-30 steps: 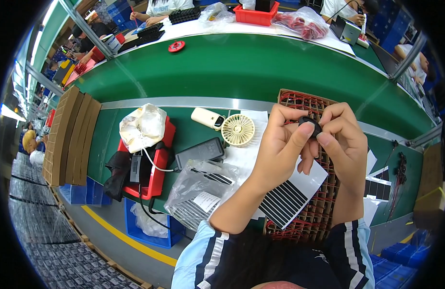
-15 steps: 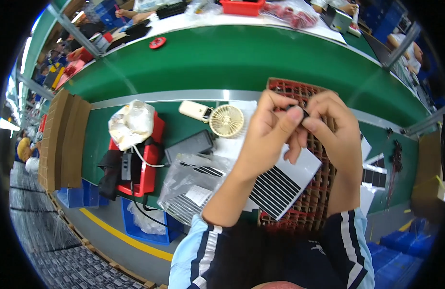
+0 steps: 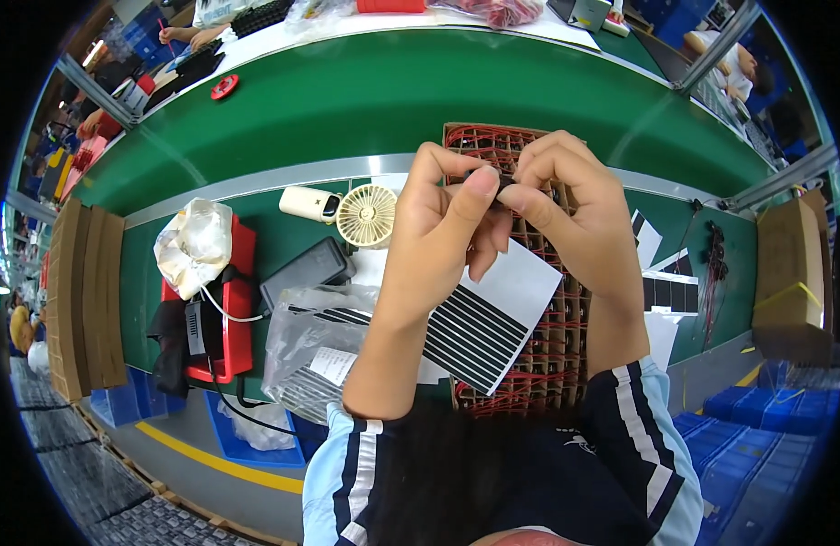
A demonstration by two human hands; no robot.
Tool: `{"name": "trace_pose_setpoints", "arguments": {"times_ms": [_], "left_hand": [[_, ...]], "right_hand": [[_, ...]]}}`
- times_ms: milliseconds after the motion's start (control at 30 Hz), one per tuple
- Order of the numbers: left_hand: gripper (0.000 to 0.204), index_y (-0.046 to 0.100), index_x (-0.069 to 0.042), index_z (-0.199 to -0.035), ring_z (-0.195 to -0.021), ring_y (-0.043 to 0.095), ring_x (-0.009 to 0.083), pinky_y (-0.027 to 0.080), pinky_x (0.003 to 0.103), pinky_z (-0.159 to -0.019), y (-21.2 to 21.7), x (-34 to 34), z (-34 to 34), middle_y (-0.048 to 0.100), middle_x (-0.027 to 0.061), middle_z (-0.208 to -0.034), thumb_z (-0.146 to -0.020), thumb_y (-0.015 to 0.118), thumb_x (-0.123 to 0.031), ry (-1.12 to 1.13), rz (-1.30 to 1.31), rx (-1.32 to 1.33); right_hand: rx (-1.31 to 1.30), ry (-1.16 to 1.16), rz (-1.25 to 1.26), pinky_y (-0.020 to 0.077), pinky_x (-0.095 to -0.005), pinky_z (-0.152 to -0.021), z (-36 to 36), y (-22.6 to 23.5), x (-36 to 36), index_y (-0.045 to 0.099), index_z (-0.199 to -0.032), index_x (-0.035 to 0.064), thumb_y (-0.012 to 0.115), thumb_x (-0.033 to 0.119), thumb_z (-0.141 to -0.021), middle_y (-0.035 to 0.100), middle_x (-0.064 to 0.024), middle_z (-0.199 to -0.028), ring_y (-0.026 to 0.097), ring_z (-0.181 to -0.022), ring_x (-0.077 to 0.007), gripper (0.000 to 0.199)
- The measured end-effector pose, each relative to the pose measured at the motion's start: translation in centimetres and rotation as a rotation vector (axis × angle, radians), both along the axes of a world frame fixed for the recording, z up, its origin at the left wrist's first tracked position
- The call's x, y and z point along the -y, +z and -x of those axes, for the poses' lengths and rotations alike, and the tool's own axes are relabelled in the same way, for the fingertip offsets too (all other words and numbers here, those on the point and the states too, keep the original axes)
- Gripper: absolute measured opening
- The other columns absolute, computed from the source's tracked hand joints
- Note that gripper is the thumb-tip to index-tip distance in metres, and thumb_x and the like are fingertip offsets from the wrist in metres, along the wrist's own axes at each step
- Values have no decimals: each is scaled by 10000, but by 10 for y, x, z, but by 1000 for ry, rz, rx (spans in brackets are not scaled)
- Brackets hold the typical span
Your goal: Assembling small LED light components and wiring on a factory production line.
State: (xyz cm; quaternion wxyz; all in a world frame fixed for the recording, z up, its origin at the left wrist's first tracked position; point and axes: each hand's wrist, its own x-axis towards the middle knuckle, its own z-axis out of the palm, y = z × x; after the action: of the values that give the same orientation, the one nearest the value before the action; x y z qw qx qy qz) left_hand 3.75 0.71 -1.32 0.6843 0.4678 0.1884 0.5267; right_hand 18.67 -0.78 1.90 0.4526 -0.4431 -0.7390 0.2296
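Above a partitioned cardboard box [image 3: 565,338], whose cells hold red wires and small dark parts, my two hands meet. My left hand [image 3: 438,218] pinches a small black part [image 3: 504,182] between thumb and forefinger. From the other side, the thumb and fingers of my right hand [image 3: 573,205] close on the same part. Fingertips cover most of it, so its exact kind cannot be made out. Beneath my hands, a white sheet with black adhesive-looking strips [image 3: 479,337] lies partly over the box.
Left on the green bench are a handheld fan [image 3: 366,217], a black box-shaped case [image 3: 306,273], a clear plastic bag [image 3: 311,341] and a red bin [image 3: 242,314]. Black cables [image 3: 714,246] lie to the right. A green conveyor belt [image 3: 383,100] runs across behind.
The whole view has shifted, so the bench and hands appear farther left. Both hands keep their pinch on the small black part, with little change in their pose.
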Motion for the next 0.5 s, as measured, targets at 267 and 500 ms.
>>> {"name": "trace_pose_setpoints", "arguments": {"times_ms": [267, 500], "left_hand": [[229, 484, 0, -984, -538, 484, 49, 353, 162, -444, 1, -1, -1, 556, 49, -739, -883, 496, -205, 165, -66, -45], [286, 387, 5, -1060, -722, 499, 49, 404, 168, -606, -1, 3, -11, 547, 66, -850, -857, 536, -128, 322, -234, 41]], "right_hand": [[-47, 150, -96, 388, -251, -637, -2, 0, -8, 532, -727, -1, 622, 104, -756, 489, -54, -753, 475, -714, -146, 141], [35, 48, -128, 383, -263, -642, 3, -1, -5, 534, -737, -1, 635, 100, -726, 490, -65, -777, 475, -730, -174, 143]]}}
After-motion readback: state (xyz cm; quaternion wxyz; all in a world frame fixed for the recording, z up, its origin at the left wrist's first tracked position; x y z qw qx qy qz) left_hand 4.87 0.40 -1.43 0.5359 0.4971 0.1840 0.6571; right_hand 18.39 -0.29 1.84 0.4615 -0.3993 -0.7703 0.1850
